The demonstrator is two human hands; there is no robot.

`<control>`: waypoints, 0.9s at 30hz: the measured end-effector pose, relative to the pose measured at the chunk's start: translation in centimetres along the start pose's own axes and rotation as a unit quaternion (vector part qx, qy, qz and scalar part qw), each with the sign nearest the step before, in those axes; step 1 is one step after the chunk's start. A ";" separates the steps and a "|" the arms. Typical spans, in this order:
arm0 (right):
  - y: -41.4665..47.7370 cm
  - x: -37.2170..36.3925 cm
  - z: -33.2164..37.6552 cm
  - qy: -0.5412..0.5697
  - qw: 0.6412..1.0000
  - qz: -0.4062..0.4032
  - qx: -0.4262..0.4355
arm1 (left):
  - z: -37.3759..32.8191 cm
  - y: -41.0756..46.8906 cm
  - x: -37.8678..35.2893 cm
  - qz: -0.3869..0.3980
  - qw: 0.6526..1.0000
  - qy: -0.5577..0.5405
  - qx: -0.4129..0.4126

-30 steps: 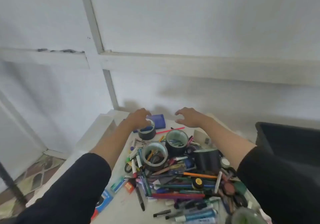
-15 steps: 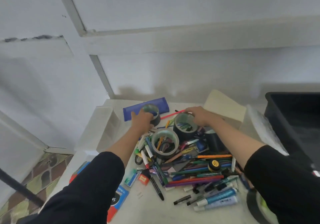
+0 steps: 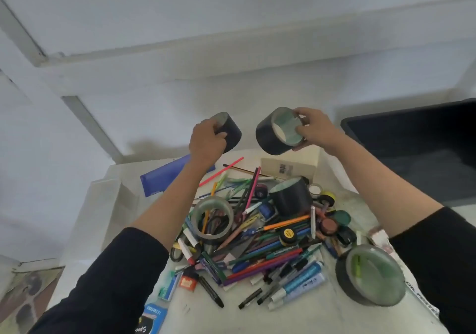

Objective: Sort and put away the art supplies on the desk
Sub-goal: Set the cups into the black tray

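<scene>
My left hand (image 3: 206, 141) grips a small dark tape roll (image 3: 230, 131), held up above the far side of the desk. My right hand (image 3: 313, 128) holds a bigger dark tape roll (image 3: 277, 132) beside it, its hollow core facing me. Below them a heap of pens and markers (image 3: 260, 246) covers the white desk (image 3: 296, 315). In the heap lie a grey tape roll (image 3: 213, 219) with scissors inside, a standing black tape roll (image 3: 289, 198) and a large dark tape roll (image 3: 371, 274) at the near right.
A blue pencil case (image 3: 164, 176) lies at the desk's far left, next to a white box (image 3: 108, 194). A cardboard box (image 3: 291, 167) stands at the back. A black bin (image 3: 417, 148) sits to the right. Small paint pots (image 3: 332, 224) lie right of the heap.
Both hands closed on tape rolls at the far side of the heap and lifted them off the desk. The camera tilted down and closer.
</scene>
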State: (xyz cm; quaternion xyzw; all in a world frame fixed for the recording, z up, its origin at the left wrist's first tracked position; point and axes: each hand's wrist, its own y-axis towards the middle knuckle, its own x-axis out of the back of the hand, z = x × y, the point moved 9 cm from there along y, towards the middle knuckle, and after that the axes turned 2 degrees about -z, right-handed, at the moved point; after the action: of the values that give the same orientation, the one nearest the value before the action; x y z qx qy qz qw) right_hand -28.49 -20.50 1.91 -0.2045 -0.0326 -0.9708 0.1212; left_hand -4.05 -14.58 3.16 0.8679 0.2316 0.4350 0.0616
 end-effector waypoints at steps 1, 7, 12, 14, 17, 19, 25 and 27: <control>-0.2 1.7 -0.7 -0.002 1.000 -0.009 -0.013 | -2.1 0.1 -1.2 0.010 1.000 -0.011 -0.022; -1.9 13.4 -5.5 -0.026 0.995 -0.052 -0.076 | -14.8 -1.4 -10.5 0.087 0.985 -0.048 -0.138; -3.0 22.6 -10.2 -0.085 0.987 -0.058 -0.125 | -22.8 -2.6 -18.5 0.120 0.970 -0.083 -0.196; -3.1 25.4 -12.2 -0.131 0.981 -0.041 -0.139 | -25.2 -3.0 -22.4 0.153 0.959 -0.072 -0.226; -2.7 26.9 -15.3 -0.204 0.966 0.012 -0.160 | -27.4 -3.6 -27.9 0.218 0.937 -0.006 -0.274; -2.5 26.5 -17.4 -0.233 0.955 0.055 -0.177 | -27.6 -4.0 -30.8 0.250 0.917 0.092 -0.297; -2.0 22.6 -21.5 -0.196 0.958 0.104 -0.182 | -26.1 -4.1 -33.0 0.280 0.896 0.222 -0.263; -1.7 22.0 -22.1 -0.165 0.966 0.093 -0.179 | -26.6 -4.3 -33.1 0.286 0.885 0.252 -0.269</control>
State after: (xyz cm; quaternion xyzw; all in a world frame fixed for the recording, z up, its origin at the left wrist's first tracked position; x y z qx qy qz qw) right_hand -57.00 -26.19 -9.45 -0.3825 0.1409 -0.8981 0.1649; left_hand -43.40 -28.40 -5.89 0.7075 -0.1443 0.6838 0.1052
